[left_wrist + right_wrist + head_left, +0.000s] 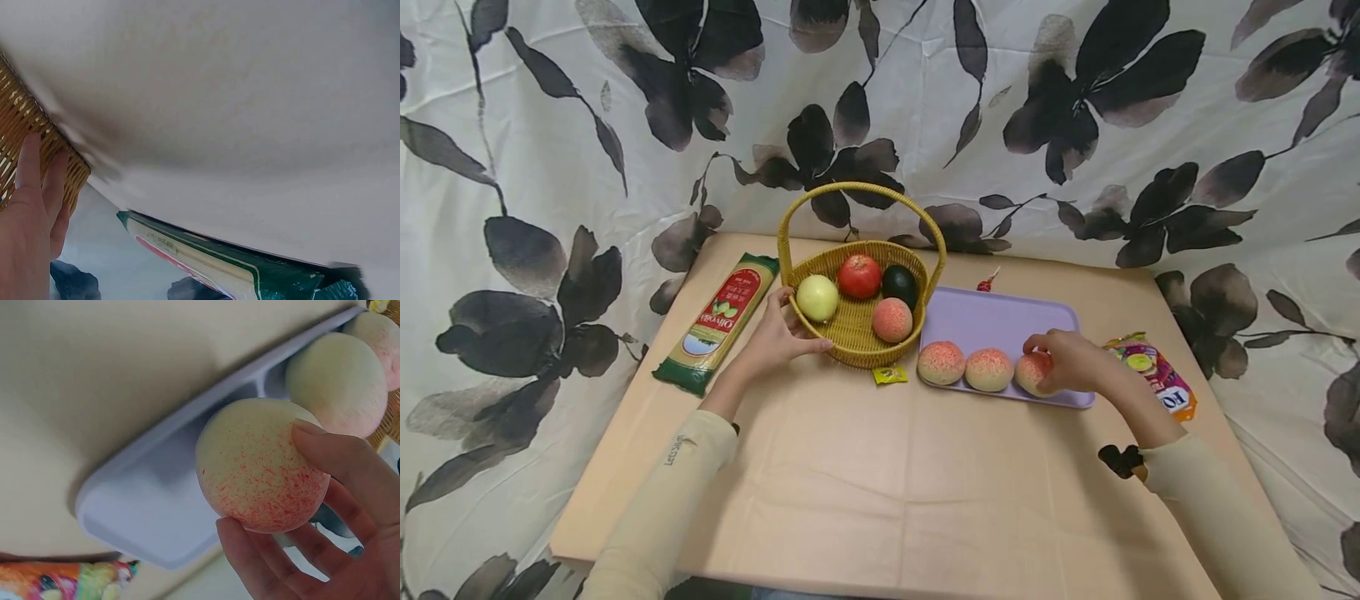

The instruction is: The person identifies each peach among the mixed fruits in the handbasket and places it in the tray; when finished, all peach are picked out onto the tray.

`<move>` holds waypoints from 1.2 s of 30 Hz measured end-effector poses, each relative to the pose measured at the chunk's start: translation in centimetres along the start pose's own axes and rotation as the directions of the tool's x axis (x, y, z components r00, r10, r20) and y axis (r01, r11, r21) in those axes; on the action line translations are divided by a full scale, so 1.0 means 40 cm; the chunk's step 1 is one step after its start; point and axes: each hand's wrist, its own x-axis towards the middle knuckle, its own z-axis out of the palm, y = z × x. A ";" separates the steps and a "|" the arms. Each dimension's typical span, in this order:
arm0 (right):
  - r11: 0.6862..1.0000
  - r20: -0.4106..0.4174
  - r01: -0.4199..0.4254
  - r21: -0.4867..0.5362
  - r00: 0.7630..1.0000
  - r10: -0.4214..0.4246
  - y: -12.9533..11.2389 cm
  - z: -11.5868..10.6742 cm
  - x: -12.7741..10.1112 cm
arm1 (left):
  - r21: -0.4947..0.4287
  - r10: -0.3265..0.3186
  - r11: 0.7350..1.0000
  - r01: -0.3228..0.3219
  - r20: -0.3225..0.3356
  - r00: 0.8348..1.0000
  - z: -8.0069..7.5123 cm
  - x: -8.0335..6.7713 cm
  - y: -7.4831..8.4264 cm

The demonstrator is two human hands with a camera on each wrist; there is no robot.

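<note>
Gripping a peach [1032, 372] at the near right end of the lavender tray [1000, 321], the right hand [1070, 360] curls its fingers round it. Left hand [775, 337] rests flat-fingered against the wicker basket [850, 337] wall, grasping nothing.

On the bench [865, 500] a basket [857, 333] stands toward the back, holding an onion [817, 297], a tomato [860, 276], an avocado [899, 285] and a peach [892, 320]. A pasta packet [718, 321] lies to its left, a tray [1000, 321] just to its right. Three peaches [988, 369] sit in a row along the tray's front edge. A small sachet [889, 375] lies before the basket, and a snack bag [1157, 375] right of the tray.
</note>
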 end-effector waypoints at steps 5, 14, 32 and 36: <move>1.000 0.003 -0.009 0.004 1.000 0.009 0.003 0.018 0.000 | -0.020 0.007 1.000 -0.007 0.003 1.000 0.002 0.001 0.001; 1.000 -0.031 0.015 -0.002 0.999 -0.015 0.003 0.024 0.001 | -0.018 0.018 1.000 -0.018 -0.006 1.000 0.001 0.005 -0.001; 1.000 -0.042 0.009 0.003 0.999 -0.009 0.003 0.041 0.000 | 0.021 0.010 1.000 -0.010 -0.009 1.000 -0.001 -0.001 -0.001; 1.000 -0.037 -0.010 0.012 0.999 0.010 0.002 0.041 -0.003 | 0.021 0.005 1.000 -0.004 -0.010 1.000 -0.001 0.001 -0.004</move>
